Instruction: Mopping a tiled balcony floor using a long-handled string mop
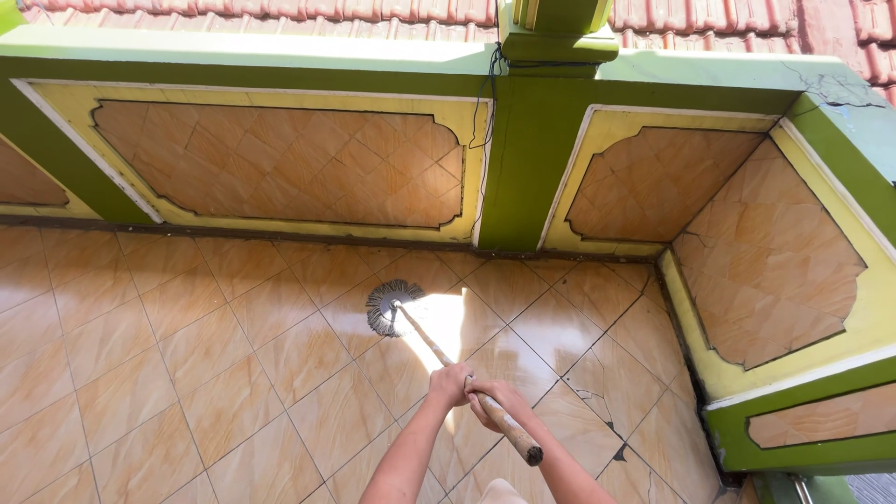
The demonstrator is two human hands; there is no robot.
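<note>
Both hands grip the wooden handle (467,380) of a mop, whose long axis runs diagonally from the near right, where its dark end cap sticks out past the hands, to the far left, where the grey stringy mop head (387,306) lies flat on the tiled floor (187,373). The left hand (450,385) closes around the handle farther along, so it is the nearer one to the mop head; the right hand (495,399) wraps the handle just behind it, the two touching or nearly so. The head rests beside a bright glare patch (wet-looking tile), near the green and yellow parapet wall (523,159).
</note>
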